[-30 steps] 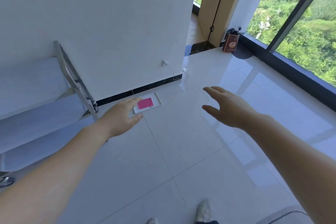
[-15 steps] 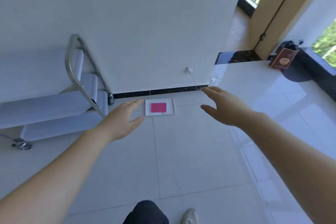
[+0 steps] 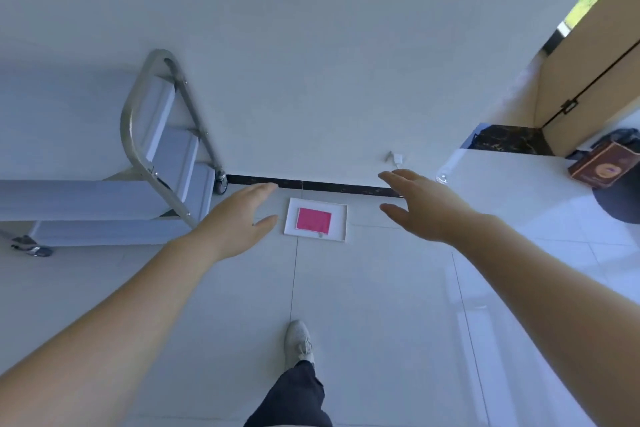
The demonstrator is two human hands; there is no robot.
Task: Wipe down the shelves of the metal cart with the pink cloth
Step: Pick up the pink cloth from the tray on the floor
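Observation:
A folded pink cloth (image 3: pixel 313 219) lies flat on a white tray (image 3: pixel 339 218) on the floor, close to the wall. The metal cart (image 3: pixel 104 194) with its tubular handle and several pale shelves stands at the left against the wall. My left hand (image 3: pixel 239 218) hovers in the air just left of the tray, fingers straight, holding nothing. On the tray's right side my right hand (image 3: pixel 422 208) is stretched forward with spread fingers, empty too. Neither hand touches the cloth or the cart.
White tiled floor runs to a white wall with a black skirting. A plug and cable (image 3: pixel 396 159) hang low on the wall. A brown box (image 3: pixel 604 168) sits on a dark mat at the right by a wooden door. My shoe (image 3: pixel 298 340) and leg are below.
The view has swung left and down, so the cart shows more fully and the tray with the cloth now lies centred between my hands. Both hands stay outstretched and empty.

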